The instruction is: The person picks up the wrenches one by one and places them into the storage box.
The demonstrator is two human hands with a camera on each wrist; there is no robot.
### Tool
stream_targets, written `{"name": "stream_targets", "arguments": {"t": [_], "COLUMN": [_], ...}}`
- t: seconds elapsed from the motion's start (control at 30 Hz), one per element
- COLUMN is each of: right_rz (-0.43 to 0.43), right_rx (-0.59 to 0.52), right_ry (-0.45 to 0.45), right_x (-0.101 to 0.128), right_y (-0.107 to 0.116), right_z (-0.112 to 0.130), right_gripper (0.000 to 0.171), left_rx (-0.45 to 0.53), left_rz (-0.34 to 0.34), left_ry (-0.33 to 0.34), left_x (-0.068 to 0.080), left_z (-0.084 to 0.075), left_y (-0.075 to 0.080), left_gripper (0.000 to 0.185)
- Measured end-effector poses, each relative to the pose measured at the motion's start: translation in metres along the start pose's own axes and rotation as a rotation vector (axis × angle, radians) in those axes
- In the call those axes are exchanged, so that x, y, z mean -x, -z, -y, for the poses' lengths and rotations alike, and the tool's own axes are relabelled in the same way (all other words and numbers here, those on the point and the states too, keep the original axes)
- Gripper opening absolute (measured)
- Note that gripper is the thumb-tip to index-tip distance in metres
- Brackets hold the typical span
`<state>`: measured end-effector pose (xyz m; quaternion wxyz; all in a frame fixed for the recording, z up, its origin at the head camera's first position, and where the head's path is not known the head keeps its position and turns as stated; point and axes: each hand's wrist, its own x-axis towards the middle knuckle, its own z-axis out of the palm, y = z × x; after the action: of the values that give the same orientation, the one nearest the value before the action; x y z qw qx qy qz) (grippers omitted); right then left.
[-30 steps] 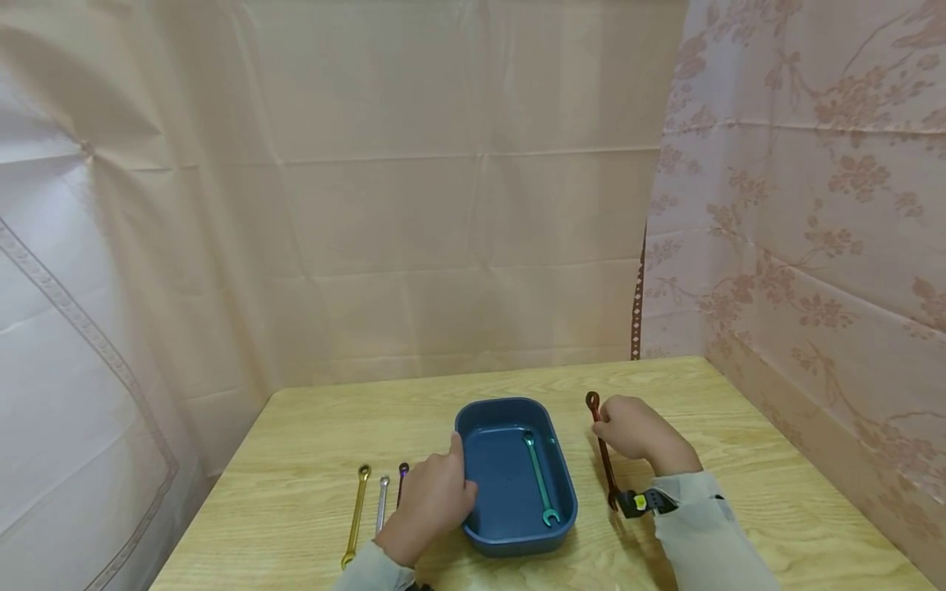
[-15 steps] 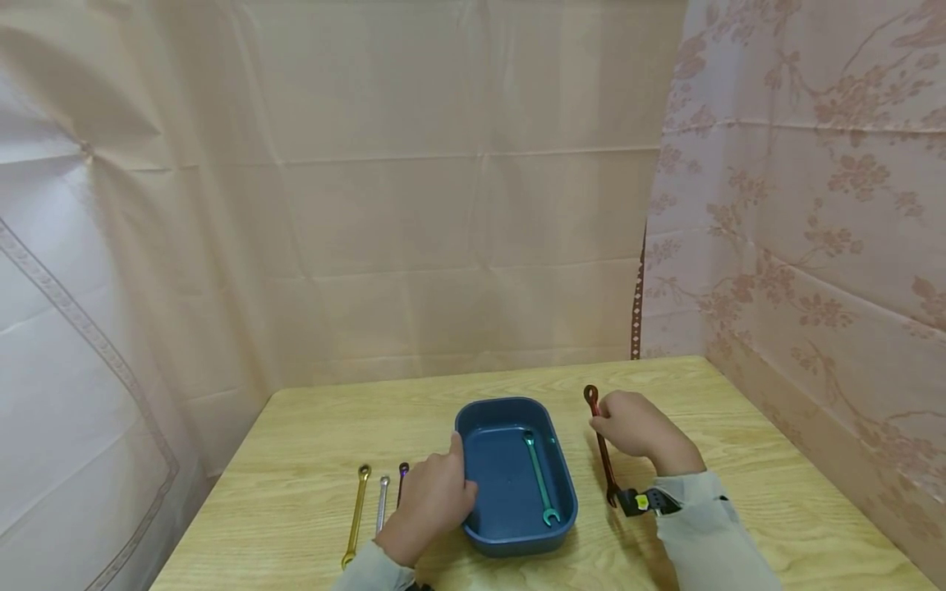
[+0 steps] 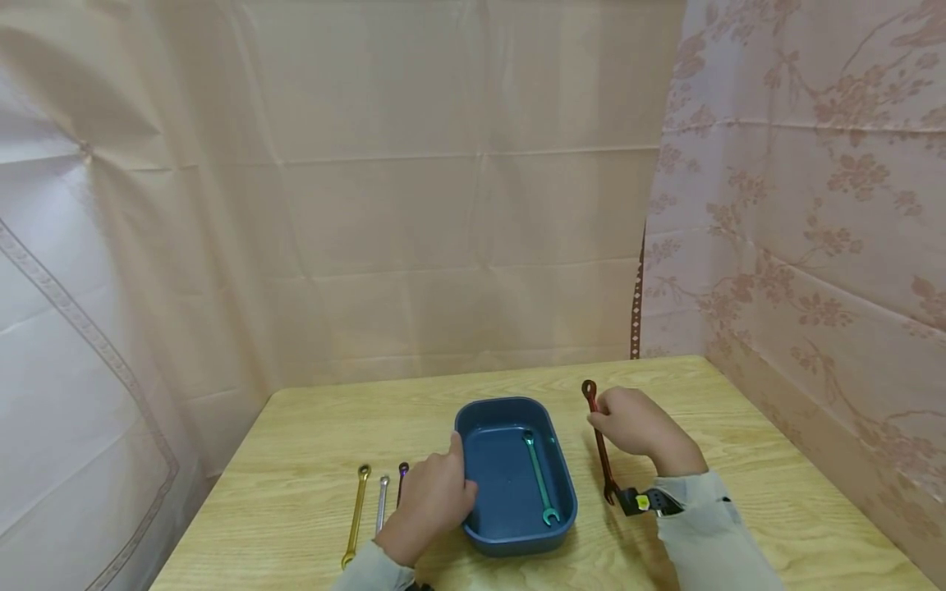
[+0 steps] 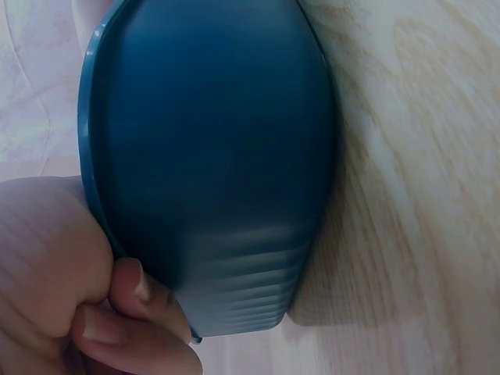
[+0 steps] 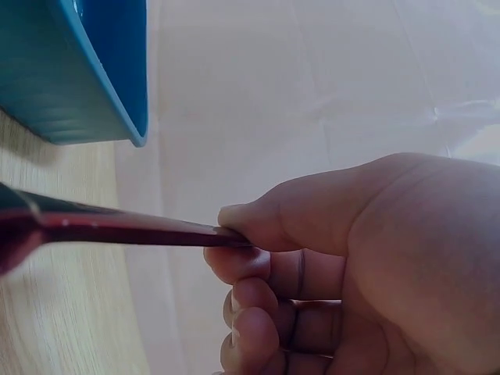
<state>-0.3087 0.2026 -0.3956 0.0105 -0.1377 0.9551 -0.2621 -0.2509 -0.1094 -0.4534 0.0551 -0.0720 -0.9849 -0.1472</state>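
Observation:
My right hand pinches a red combination wrench between thumb and fingers, near its ring end. The red wrench is raised off the table, its open end lower and toward me. To its left stands a blue plastic bin with a green combination wrench lying inside, along the right wall. My left hand grips the left rim of the bin, index finger stretched along the edge. In the left wrist view, finger and thumb tips sit right at the rim of the bin.
Left of the bin lie a gold wrench, a silver wrench and a purple wrench, the last partly hidden by my left hand. All rest on a wooden table. Beige curtains hang behind it.
The right hand has lifted the red wrench slightly and brought it a little to the left. My left hand, the bin and the other wrenches have stayed put.

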Motion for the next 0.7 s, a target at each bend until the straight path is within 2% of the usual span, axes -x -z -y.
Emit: {"name": "stream_targets", "arguments": {"t": [0.7], "right_rz": [-0.032], "right_rx": [-0.012], "right_ry": [0.044], "right_x": [0.0003], "right_y": [0.0031], "right_z": [0.0097], "right_gripper": [0.035], "left_rx": [0.024], "left_rz": [0.002], "left_ry": [0.012], "left_x": [-0.0011], "left_z": [0.0004], "left_y": [-0.0016], "left_gripper": [0.076]}}
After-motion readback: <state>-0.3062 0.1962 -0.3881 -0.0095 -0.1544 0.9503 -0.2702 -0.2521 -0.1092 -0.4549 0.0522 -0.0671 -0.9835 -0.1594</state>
